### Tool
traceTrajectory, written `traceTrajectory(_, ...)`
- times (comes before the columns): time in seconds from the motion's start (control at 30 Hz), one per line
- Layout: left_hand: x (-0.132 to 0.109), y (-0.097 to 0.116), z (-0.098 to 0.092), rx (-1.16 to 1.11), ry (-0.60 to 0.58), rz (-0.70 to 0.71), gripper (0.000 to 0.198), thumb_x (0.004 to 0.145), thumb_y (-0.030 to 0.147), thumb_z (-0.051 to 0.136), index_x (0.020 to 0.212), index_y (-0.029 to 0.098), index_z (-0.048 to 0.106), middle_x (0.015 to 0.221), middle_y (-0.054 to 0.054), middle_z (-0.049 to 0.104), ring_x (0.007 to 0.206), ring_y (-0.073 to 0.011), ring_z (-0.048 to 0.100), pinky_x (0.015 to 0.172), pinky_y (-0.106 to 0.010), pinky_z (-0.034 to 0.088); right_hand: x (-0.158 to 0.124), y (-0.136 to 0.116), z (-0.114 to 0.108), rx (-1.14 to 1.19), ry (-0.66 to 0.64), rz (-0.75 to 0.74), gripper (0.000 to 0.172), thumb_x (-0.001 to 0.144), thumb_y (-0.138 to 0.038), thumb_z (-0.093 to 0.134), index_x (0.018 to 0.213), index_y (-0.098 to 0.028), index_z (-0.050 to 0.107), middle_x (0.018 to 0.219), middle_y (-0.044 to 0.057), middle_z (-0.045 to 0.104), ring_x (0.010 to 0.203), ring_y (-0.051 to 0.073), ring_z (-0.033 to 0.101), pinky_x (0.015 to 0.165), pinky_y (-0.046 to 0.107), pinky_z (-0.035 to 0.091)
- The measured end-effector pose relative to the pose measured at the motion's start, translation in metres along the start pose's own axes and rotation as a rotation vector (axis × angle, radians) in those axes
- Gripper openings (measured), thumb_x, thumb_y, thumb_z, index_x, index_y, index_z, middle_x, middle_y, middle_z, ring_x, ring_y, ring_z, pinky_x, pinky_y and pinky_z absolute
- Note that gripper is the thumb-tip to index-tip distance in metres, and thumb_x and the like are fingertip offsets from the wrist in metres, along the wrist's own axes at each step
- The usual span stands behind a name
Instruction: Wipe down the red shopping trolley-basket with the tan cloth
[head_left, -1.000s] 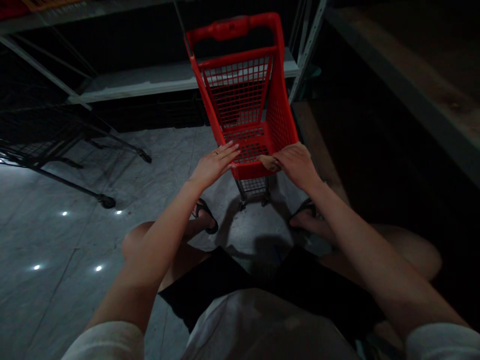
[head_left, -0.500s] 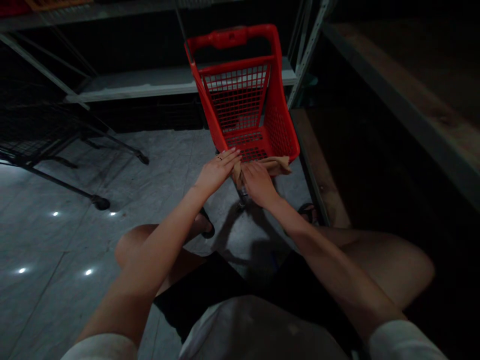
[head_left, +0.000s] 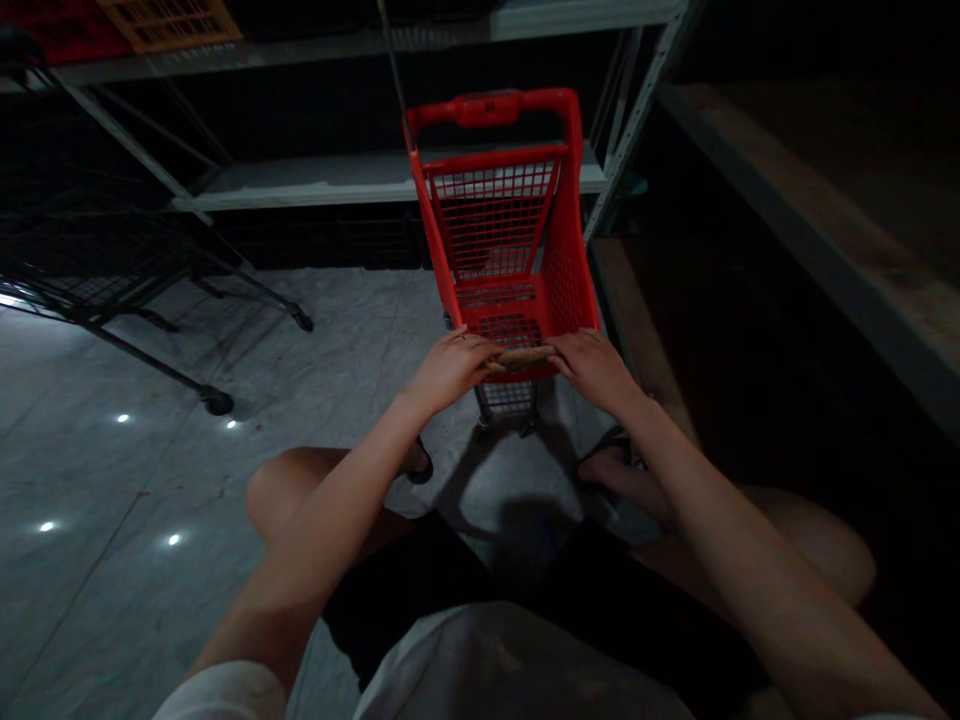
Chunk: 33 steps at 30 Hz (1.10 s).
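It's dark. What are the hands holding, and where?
The left hand and right hand pinch a tan cloth by its ends, at the red cart rim.

red trolley (head_left: 517,250) – small, plastic mesh, upright on grey floor (head_left: 112,480), handle at far end | cloth (head_left: 523,355) – tan, bunched on trolley's near rim | left hand (head_left: 450,368) – on cloth's left end | right hand (head_left: 596,368) – on cloth's right end | shelving (head_left: 315,180) – metal, behind trolley | black wire cart (head_left: 105,290) – far left
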<state>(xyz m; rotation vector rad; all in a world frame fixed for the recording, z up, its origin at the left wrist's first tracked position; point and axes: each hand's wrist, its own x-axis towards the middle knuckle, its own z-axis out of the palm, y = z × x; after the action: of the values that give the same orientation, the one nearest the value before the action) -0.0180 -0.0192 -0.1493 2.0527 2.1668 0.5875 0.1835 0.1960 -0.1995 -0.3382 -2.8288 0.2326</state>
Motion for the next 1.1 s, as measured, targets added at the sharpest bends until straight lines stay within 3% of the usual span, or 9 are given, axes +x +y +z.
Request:
traceTrajectory(0.1, 0.002, -0.003, -0.005, -0.115, 0.198, -0.119, 0.021, 0.108, 0.024, 0.057, 0.116, 0.023, 0.077, 0.115, -0.004, 0.083, 0.107, -0.0199, 0.077, 0.099, -0.034, 0.059, 0.000, -0.001, 0.003, 0.058, 0.011, 0.003, 0.032, 0.104, -0.029, 0.054, 0.127, -0.017, 0.073, 0.118, 0.014, 0.080, 0.108, 0.031, 0.069, 0.105, 0.048, 0.044)
traceTrajectory(0.23, 0.007, -0.016, -0.033, -0.102, 0.502, -0.323, 0.019, 0.108, 0.034, 0.059, 0.102, 0.021, 0.073, 0.093, -0.001, 0.079, 0.085, -0.0167, 0.072, 0.080, -0.027, 0.055, 0.002, -0.004, 0.000, 0.099, -0.045, 0.015, 0.036, 0.106, -0.029, 0.048, 0.130, -0.021, 0.074, 0.122, 0.013, 0.080, 0.110, 0.030, 0.071, 0.102, 0.047, 0.043)
traceTrajectory(0.43, 0.026, -0.027, -0.063, -0.157, 0.614, -0.420, 0.020, 0.091, 0.033, 0.080, 0.091, 0.021, 0.063, 0.088, 0.001, 0.071, 0.084, -0.0172, 0.067, 0.080, -0.028, 0.052, 0.011, -0.010, -0.012, 0.284, -0.127, 0.102, 0.048, 0.111, -0.045, 0.037, 0.120, -0.020, 0.077, 0.122, 0.014, 0.080, 0.119, 0.033, 0.072, 0.110, 0.053, 0.046)
traceTrajectory(0.6, 0.065, -0.010, -0.082, -0.208, 0.457, -0.142, 0.023, 0.090, 0.034, 0.082, 0.102, 0.022, 0.066, 0.100, -0.002, 0.070, 0.104, -0.0234, 0.069, 0.092, -0.036, 0.056, 0.045, -0.040, -0.020, 0.966, -0.047, 0.150, 0.062, 0.094, -0.060, 0.069, 0.144, -0.024, 0.064, 0.146, 0.011, 0.070, 0.133, 0.027, 0.068, 0.115, 0.046, 0.053)
traceTrajectory(0.7, 0.090, -0.006, -0.092, -0.153, 0.379, -0.035, 0.028, 0.094, 0.040, 0.079, 0.114, 0.024, 0.068, 0.113, -0.005, 0.070, 0.120, -0.0282, 0.066, 0.103, -0.044, 0.055, 0.066, -0.055, -0.020, 1.123, -0.029, 0.285, 0.060, 0.076, -0.054, 0.089, 0.124, -0.020, 0.075, 0.125, 0.011, 0.080, 0.115, 0.030, 0.075, 0.108, 0.050, 0.058)
traceTrajectory(0.8, 0.100, -0.014, -0.094, -0.045, 0.390, -0.057, 0.049, 0.091, 0.043, 0.083, 0.133, 0.026, 0.065, 0.138, -0.009, 0.063, 0.140, -0.0330, 0.055, 0.118, -0.052, 0.046, 0.076, -0.059, -0.019, 1.236, 0.024, 0.425, 0.049, 0.078, -0.059, 0.086, 0.106, -0.019, 0.080, 0.111, 0.010, 0.083, 0.107, 0.029, 0.077, 0.103, 0.049, 0.060)
traceTrajectory(0.93, 0.083, -0.025, -0.074, -0.027, 0.276, -0.066, 0.068, 0.091, 0.047, 0.083, 0.150, 0.027, 0.057, 0.158, -0.013, 0.054, 0.154, -0.0375, 0.041, 0.126, -0.060, 0.034, 0.078, -0.058, -0.022, 1.391, 0.079, 0.418, 0.049, 0.079, -0.062, 0.084, 0.109, -0.023, 0.080, 0.119, 0.006, 0.082, 0.114, 0.024, 0.075, 0.108, 0.042, 0.057)
traceTrajectory(1.03, 0.064, -0.022, -0.045, -0.203, 0.022, 0.032, 0.064, 0.091, 0.037, 0.083, 0.150, 0.025, 0.060, 0.151, -0.011, 0.065, 0.144, -0.0307, 0.057, 0.121, -0.049, 0.045, 0.077, -0.059, -0.026, 1.436, 0.025, 0.400, 0.051, 0.075, -0.065, 0.086, 0.101, -0.022, 0.079, 0.114, 0.007, 0.082, 0.108, 0.024, 0.076, 0.102, 0.040, 0.059)
traceTrajectory(1.1, 0.053, -0.019, -0.029, -0.297, -0.044, 0.029, 0.061, 0.088, 0.023, 0.083, 0.146, 0.022, 0.064, 0.141, -0.011, 0.073, 0.130, -0.0267, 0.069, 0.112, -0.042, 0.052, 0.076, -0.056, -0.029, 1.454, -0.023, 0.404, 0.053, 0.072, -0.067, 0.088, 0.097, -0.022, 0.079, 0.109, 0.007, 0.082, 0.102, 0.023, 0.077, 0.096, 0.039, 0.061)
